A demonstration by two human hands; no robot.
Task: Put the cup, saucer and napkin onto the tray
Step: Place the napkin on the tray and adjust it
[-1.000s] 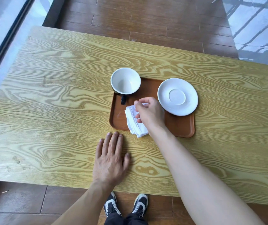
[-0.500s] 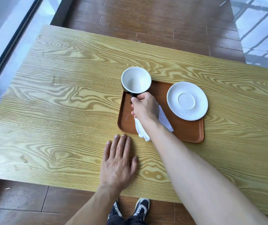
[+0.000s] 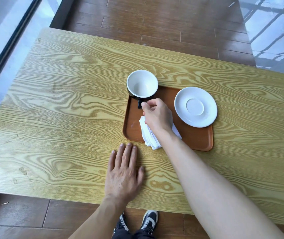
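A brown tray (image 3: 194, 138) lies on the wooden table. On its far left corner stands a cup (image 3: 142, 84), black outside and white inside, with its handle toward me. My right hand (image 3: 157, 116) pinches that handle between thumb and fingers. A white saucer (image 3: 196, 106) sits on the tray's far right, overhanging the edge. A folded white napkin (image 3: 149, 136) lies on the tray's near left, partly under my right wrist, one corner sticking over the rim. Flat on the table, my left hand (image 3: 123, 171) rests just in front of the tray.
The yellow wood-grain table (image 3: 60, 109) stretches wide to the left and right of the tray. Its near edge runs just above my shoes (image 3: 137, 223). A brown plank floor surrounds it, with a window frame at the far left.
My right hand left the napkin on the tray and moved up to the cup's handle, closing on it. The left hand stayed flat on the table.
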